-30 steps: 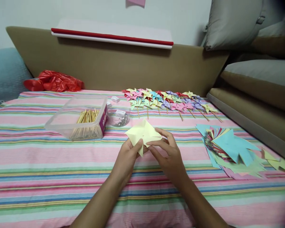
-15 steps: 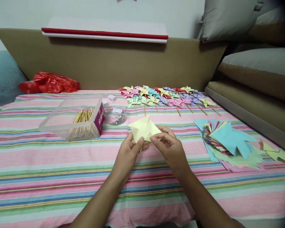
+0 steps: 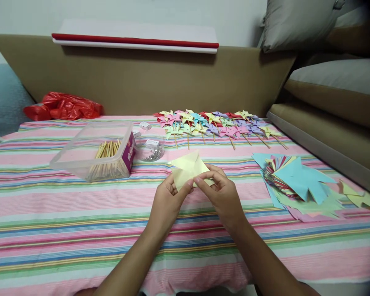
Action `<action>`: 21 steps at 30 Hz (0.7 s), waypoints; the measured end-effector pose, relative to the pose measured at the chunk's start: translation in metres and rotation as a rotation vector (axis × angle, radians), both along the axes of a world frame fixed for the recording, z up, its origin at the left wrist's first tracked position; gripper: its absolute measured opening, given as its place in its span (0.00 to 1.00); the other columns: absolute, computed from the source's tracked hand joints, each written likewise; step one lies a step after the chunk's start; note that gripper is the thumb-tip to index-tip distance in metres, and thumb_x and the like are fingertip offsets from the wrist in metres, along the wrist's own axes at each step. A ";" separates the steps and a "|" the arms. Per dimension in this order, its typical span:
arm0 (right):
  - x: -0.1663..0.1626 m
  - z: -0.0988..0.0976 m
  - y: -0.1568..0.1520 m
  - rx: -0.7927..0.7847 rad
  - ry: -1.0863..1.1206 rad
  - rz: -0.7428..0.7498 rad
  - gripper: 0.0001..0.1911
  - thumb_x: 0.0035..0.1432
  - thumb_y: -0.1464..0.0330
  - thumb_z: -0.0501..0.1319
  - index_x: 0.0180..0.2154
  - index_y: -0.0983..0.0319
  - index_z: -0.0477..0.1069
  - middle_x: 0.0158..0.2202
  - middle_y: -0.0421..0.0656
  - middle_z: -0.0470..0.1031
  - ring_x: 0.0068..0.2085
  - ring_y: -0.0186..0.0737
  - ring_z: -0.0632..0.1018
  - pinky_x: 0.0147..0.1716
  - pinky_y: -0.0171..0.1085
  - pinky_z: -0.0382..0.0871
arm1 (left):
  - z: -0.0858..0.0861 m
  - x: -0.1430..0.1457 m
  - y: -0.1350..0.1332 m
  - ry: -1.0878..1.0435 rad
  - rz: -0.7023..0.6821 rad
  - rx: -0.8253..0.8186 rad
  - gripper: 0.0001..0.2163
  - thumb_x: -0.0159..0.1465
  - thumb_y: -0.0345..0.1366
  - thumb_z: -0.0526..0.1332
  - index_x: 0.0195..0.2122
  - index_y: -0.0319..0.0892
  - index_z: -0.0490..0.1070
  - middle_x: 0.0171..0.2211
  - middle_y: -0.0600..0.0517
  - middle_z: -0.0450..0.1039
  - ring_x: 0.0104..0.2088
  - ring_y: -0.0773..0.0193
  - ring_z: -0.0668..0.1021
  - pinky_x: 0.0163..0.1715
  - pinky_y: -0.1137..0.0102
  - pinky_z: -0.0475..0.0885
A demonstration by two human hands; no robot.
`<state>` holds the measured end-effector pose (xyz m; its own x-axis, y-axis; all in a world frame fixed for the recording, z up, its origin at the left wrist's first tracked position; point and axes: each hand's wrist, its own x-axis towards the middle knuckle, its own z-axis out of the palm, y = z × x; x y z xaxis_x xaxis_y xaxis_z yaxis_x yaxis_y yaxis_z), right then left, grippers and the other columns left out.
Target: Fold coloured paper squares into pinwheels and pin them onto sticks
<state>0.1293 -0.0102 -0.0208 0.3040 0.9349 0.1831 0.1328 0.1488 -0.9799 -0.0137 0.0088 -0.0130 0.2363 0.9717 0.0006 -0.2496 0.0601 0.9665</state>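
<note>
Over the striped cloth (image 3: 49, 230) both hands hold one pale yellow paper square (image 3: 189, 168) with cut corners. My left hand (image 3: 168, 203) pinches its lower left part between thumb and fingers. Closed on its right side, my right hand (image 3: 223, 195) presses a flap inward with the fingertips. The paper tilts up and away from me, just above the table.
A clear plastic tub of wooden sticks (image 3: 103, 158) stands at the left, a small container of pins (image 3: 152, 152) beside it. Finished paper pinwheels (image 3: 216, 125) lie in rows at the back. A stack of cut coloured paper (image 3: 296, 183) is at the right. A red bag (image 3: 63, 107) sits far left.
The yellow paper has turned and tipped flatter between my fingers, and my right fingers have closed further onto its right flap. The view dipped slightly.
</note>
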 end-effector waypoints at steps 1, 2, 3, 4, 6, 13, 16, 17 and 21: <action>-0.001 -0.001 0.001 0.011 -0.003 0.003 0.10 0.52 0.58 0.70 0.30 0.59 0.79 0.55 0.50 0.70 0.57 0.53 0.72 0.33 0.37 0.70 | 0.000 0.000 0.000 0.009 0.002 0.007 0.18 0.59 0.41 0.71 0.49 0.42 0.78 0.41 0.49 0.82 0.41 0.59 0.80 0.43 0.69 0.75; -0.001 -0.003 0.001 0.025 0.004 0.003 0.10 0.52 0.59 0.70 0.30 0.59 0.78 0.54 0.50 0.71 0.56 0.53 0.73 0.33 0.37 0.71 | -0.001 0.000 0.000 0.021 0.005 0.013 0.17 0.59 0.41 0.71 0.48 0.42 0.78 0.41 0.50 0.82 0.41 0.60 0.80 0.43 0.69 0.75; -0.002 -0.003 0.002 0.040 0.031 0.000 0.11 0.52 0.59 0.71 0.31 0.58 0.77 0.53 0.49 0.71 0.55 0.52 0.74 0.35 0.37 0.72 | -0.001 0.000 0.000 0.032 0.006 0.017 0.16 0.60 0.42 0.70 0.48 0.42 0.78 0.40 0.50 0.82 0.41 0.60 0.80 0.43 0.69 0.75; -0.003 -0.003 0.002 0.056 0.079 -0.005 0.12 0.51 0.59 0.71 0.33 0.58 0.75 0.52 0.48 0.72 0.54 0.50 0.74 0.36 0.38 0.72 | -0.001 -0.001 0.000 0.044 0.008 0.020 0.16 0.61 0.42 0.69 0.48 0.42 0.78 0.41 0.50 0.82 0.41 0.60 0.80 0.43 0.70 0.75; -0.005 -0.001 0.002 0.072 0.216 -0.031 0.19 0.49 0.60 0.73 0.40 0.56 0.71 0.51 0.46 0.73 0.51 0.47 0.76 0.38 0.38 0.74 | 0.000 -0.001 -0.001 0.060 0.011 0.023 0.17 0.62 0.42 0.69 0.50 0.42 0.77 0.42 0.50 0.81 0.41 0.60 0.80 0.43 0.69 0.75; 0.009 0.020 -0.005 -0.207 0.478 0.253 0.26 0.48 0.54 0.73 0.46 0.60 0.78 0.42 0.45 0.82 0.39 0.45 0.81 0.38 0.40 0.73 | 0.005 -0.009 0.004 0.099 -0.116 0.034 0.22 0.60 0.41 0.70 0.54 0.41 0.72 0.44 0.47 0.81 0.42 0.56 0.81 0.42 0.66 0.76; 0.015 0.020 -0.008 -0.266 0.426 0.337 0.23 0.47 0.55 0.74 0.42 0.62 0.82 0.38 0.46 0.84 0.37 0.44 0.81 0.38 0.40 0.73 | 0.006 -0.013 0.008 0.127 -0.177 0.039 0.24 0.61 0.41 0.69 0.56 0.42 0.69 0.42 0.47 0.81 0.40 0.56 0.82 0.40 0.66 0.76; 0.016 0.019 -0.008 -0.281 0.408 0.331 0.22 0.46 0.56 0.74 0.40 0.62 0.82 0.38 0.46 0.84 0.36 0.44 0.81 0.37 0.40 0.73 | 0.006 -0.014 0.009 0.136 -0.192 0.038 0.24 0.61 0.41 0.69 0.56 0.42 0.69 0.42 0.47 0.81 0.41 0.55 0.82 0.39 0.66 0.76; 0.014 0.011 -0.007 -0.316 0.406 0.320 0.20 0.47 0.56 0.74 0.38 0.63 0.83 0.36 0.46 0.84 0.32 0.42 0.81 0.33 0.39 0.71 | 0.006 -0.018 0.011 0.179 -0.244 0.044 0.22 0.61 0.40 0.69 0.55 0.42 0.69 0.45 0.47 0.80 0.42 0.56 0.82 0.39 0.67 0.76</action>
